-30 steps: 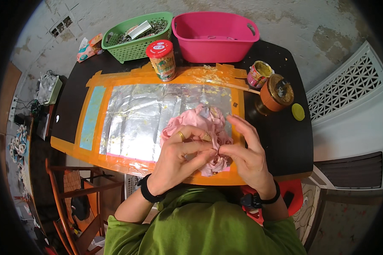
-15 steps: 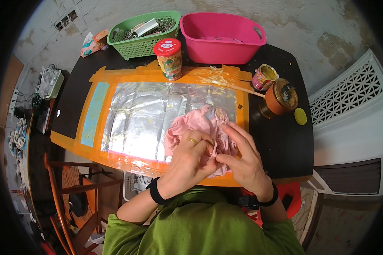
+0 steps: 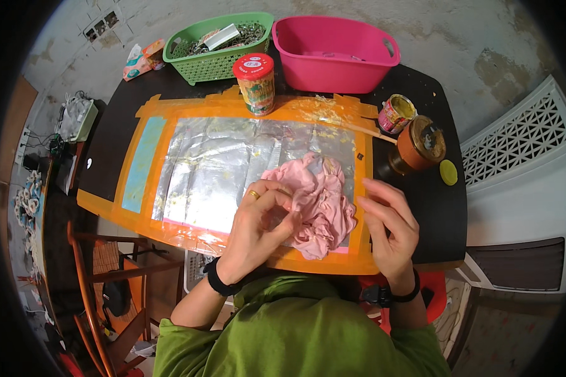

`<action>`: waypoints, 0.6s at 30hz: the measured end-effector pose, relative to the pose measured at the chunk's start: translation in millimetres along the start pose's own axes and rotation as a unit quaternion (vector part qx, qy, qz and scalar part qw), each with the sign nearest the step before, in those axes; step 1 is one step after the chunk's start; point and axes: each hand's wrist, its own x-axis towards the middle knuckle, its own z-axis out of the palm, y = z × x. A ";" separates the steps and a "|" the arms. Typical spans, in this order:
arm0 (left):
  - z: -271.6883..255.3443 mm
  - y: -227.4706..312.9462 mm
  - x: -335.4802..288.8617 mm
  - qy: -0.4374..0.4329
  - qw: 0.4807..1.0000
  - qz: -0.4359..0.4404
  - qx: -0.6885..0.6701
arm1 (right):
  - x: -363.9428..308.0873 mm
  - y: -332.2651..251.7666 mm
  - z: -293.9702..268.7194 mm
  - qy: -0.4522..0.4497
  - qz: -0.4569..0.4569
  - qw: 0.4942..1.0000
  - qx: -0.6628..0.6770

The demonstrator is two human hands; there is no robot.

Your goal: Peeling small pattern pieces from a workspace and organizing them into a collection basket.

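A crumpled pink cloth (image 3: 324, 210) lies bunched on a foil-covered sheet edged with orange tape (image 3: 182, 235). My left hand (image 3: 255, 229) is at the cloth's left side, its thumb and forefinger pinched close together on the near fold; the fingertips partly hide the grip. To the right of the cloth, apart from it, my right hand (image 3: 393, 232) hovers with bent fingers spread from the thumb and nothing between them.
Along the back stand a green basket (image 3: 223, 66) of small metal pieces, a red-lidded tub (image 3: 256, 85) and a pink basin (image 3: 333, 72). An open tin (image 3: 397, 114), a brown jar (image 3: 419, 147), a yellow lid (image 3: 448, 172) and a wooden stick (image 3: 374, 133) sit at the right.
My right hand has let go of the cloth and moved right, off it. My left hand has shifted left to the cloth's edge, uncovering more of the cloth's middle.
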 end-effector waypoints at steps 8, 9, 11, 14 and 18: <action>9.9 -1.9 -8.5 -0.045 0.928 -0.097 -0.358 | 9.1 -24.6 26.0 -0.194 0.203 0.955 0.093; 9.9 -1.6 -8.3 -0.068 0.907 -0.096 -0.404 | 7.0 -21.8 33.4 -0.191 0.162 0.967 0.047; 9.8 0.4 -9.4 -0.077 0.897 -0.102 -0.423 | 1.2 -13.2 38.6 -0.181 0.151 0.970 0.060; 6.6 0.2 -9.1 -0.077 0.842 -0.107 -0.523 | -3.0 -4.9 36.3 -0.147 0.186 0.960 0.148; 0.9 -0.9 -7.1 -0.065 0.754 -0.137 -0.639 | -3.0 -2.7 33.7 0.020 0.345 0.851 0.395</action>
